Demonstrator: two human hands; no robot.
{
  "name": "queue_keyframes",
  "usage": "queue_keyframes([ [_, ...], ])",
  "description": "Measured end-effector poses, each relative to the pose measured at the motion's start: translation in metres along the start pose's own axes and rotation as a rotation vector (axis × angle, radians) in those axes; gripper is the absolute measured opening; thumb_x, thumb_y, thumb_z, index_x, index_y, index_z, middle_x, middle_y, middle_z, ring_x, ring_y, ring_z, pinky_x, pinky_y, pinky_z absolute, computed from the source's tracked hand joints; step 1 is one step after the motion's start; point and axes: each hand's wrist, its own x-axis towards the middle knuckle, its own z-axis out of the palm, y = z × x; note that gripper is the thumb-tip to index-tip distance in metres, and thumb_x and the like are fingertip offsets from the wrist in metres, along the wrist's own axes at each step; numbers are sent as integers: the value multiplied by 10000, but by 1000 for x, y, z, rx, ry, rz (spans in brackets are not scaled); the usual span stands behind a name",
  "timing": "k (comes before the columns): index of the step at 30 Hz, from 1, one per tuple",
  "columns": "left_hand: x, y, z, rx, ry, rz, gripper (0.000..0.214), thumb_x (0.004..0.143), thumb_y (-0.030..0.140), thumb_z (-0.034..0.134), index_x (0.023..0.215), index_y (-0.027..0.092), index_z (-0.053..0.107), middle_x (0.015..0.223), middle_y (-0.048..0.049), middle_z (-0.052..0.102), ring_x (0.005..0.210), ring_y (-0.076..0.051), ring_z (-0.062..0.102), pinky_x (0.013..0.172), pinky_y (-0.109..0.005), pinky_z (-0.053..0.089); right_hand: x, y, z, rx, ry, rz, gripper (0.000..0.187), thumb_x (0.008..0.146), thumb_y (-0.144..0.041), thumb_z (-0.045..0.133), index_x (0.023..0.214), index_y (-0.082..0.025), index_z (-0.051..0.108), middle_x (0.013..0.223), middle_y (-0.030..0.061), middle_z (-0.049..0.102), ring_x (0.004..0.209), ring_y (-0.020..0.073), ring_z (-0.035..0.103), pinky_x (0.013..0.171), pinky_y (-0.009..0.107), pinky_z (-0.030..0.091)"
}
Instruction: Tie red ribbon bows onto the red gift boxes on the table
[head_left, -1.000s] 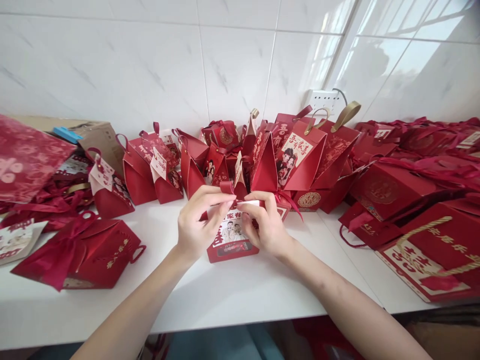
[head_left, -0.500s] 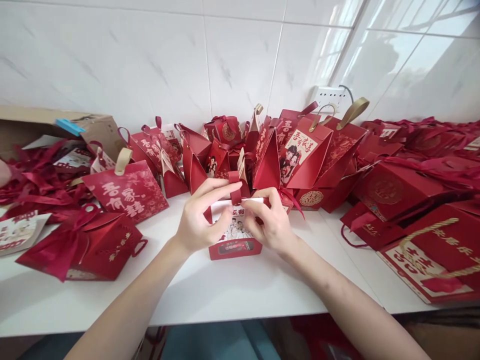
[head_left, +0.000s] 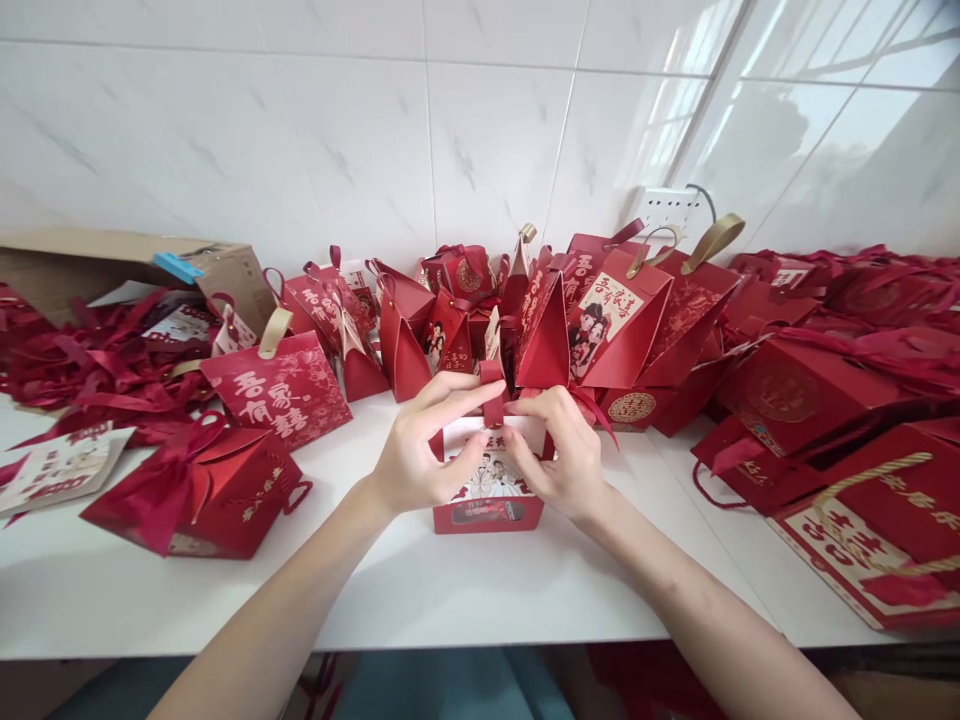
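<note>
A small red and white gift box [head_left: 489,515] stands upright on the white table in front of me, with a printed couple on its face and a window low down. A dark red ribbon loop [head_left: 493,400] rises from its top edge. My left hand [head_left: 431,440] grips the box's upper left side, thumb on the front face and fingers reaching over the top to the ribbon. My right hand [head_left: 559,450] pinches the upper right, thumb on the front and fingers curled behind the top edge. Between the two thumbs the printed lettering partly shows.
Several folded red gift boxes [head_left: 615,320] crowd the back along the tiled wall. On the left are a ribboned box [head_left: 247,500], loose ribbons and an open cardboard carton [head_left: 232,270]. More boxes pile up at right, near a rope-handled box [head_left: 885,530]. A power strip [head_left: 671,212] is behind.
My view has shifted, so the scene sits a little lower and further right. My right fingers have straightened somewhat along the box's top, and the thumb now lies flatter on its front.
</note>
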Motion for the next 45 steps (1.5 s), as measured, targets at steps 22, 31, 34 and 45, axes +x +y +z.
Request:
queue_keyframes([
  [22,0,-1,2,41,20,5,402,819,102,560,1203,197,630,1042,-71,640,925,-162,630,818,-288,562,-2,2,1,-20,1,25,64,898,-182,542,946,-220,561,797,16,551,694,146,554,603,291,475],
  [31,1,2,3,-5,31,-58,370,824,105,565,1165,217,653,1029,-50,661,914,-149,640,818,-268,564,1,-1,2,44,-16,108,53,888,-169,515,867,-213,536,768,3,544,685,138,535,609,280,458],
  [34,2,6,4,-45,50,-104,378,806,78,566,1144,217,664,1005,-38,672,896,-142,646,803,-258,568,4,-5,2,83,-35,181,89,874,-159,505,803,-207,527,732,-6,530,663,132,519,600,270,441],
  [45,2,16,9,-67,127,-196,348,772,46,566,1052,204,701,909,-22,691,799,-129,652,714,-242,576,6,-9,5,154,-10,305,107,819,-172,511,719,-208,517,690,-20,504,621,125,491,566,254,407],
])
